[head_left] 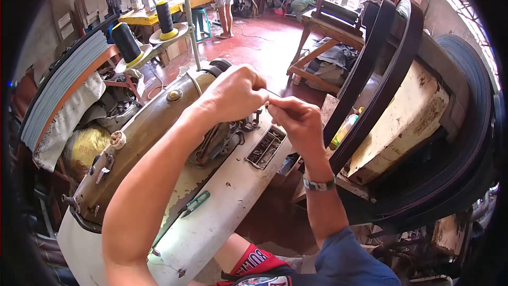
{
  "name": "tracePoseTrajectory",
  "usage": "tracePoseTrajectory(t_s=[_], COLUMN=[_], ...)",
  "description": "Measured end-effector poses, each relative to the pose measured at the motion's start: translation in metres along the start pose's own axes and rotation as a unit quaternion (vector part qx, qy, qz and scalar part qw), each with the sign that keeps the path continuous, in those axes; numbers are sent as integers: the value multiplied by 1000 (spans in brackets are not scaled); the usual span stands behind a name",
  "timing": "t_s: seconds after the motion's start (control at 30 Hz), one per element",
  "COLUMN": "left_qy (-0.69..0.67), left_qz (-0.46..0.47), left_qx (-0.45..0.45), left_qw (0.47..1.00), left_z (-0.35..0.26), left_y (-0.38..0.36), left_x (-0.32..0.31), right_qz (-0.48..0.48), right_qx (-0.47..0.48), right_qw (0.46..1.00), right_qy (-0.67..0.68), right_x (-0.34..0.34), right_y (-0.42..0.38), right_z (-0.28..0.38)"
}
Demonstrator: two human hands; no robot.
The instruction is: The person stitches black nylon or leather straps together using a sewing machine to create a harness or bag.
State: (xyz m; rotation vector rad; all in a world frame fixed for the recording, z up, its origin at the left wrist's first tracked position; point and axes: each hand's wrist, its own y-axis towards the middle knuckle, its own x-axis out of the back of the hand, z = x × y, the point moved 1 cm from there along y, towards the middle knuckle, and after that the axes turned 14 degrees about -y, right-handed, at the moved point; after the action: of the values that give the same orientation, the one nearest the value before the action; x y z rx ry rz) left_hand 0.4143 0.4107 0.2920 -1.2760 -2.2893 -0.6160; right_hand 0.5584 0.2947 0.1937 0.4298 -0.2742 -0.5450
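My left hand and my right hand meet above the bed of an old industrial sewing machine. Both are closed with fingertips pinched. A short, thin, dark strand-like piece shows between the fingertips; its kind is too small to tell. Under my hands, a rectangular opening in the pale machine table shows metal parts inside. Green thread snips lie on the table, nearer my body. My left wrist hides part of the machine head.
Two black thread cones stand on a holder behind the machine. Large dark rolled strips curve round a worn pale block at my right. Stacked grey sheets stand at left. A person stands beside a yellow table.
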Motion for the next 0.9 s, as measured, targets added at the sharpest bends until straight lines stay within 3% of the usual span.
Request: tracePoseTrajectory(t_s=[0.07, 0.13, 0.2, 0.27, 0.33, 0.4, 0.43, 0.47, 0.53, 0.63, 0.73, 0.83, 0.9], left_qy=[44, -12, 29, 58, 84, 58, 48, 69, 51, 150, 182, 167, 185], left_qz=[24, 31, 25, -6, 30, 17, 41, 34, 32, 29, -61, -139, -111], left_qx=[-55, -3, 23, 22, 0, -82, -75, -34, -37, -56, 55, 108, 141], left_qw=[997, 999, 999, 998, 996, 995, 995, 996, 997, 987, 980, 970, 966], left_z=[8, 19, 19, 8, 2, 46, 52, 28, 27, 27, 34, 67, 66], left_y=[2, -1, 15, 26, 25, 35, 41, 36, 57, 81, 85, 75, 74], left_x=[-18, -23, -8, -1, -11, -39, -39, -29, -11, 17, 43, 48, 49], right_qz=[-35, -75, -16, -20, -29, -82, -81, -80, -74, -34, 43, 89, 118], right_qx=[6, 2, 34, 71, 28, 29, 29, 27, 69, 113, 143, 76, 0], right_qw=[999, 997, 999, 990, 989, 990, 993, 995, 985, 971, 926, 946, 967], right_qy=[-23, -37, -17, -118, -145, -108, -80, -53, -141, -209, -347, -304, -224], right_x=[1, 6, 8, 3, 7, 13, 12, 11, 11, 2, -10, -18, -17], right_y=[10, 7, 5, 9, 18, 27, 27, 25, 22, 30, 51, 78, 92], right_z=[-8, 13, 9, -10, -23, -17, -7, 5, 12, 4, -13, -85, -134])
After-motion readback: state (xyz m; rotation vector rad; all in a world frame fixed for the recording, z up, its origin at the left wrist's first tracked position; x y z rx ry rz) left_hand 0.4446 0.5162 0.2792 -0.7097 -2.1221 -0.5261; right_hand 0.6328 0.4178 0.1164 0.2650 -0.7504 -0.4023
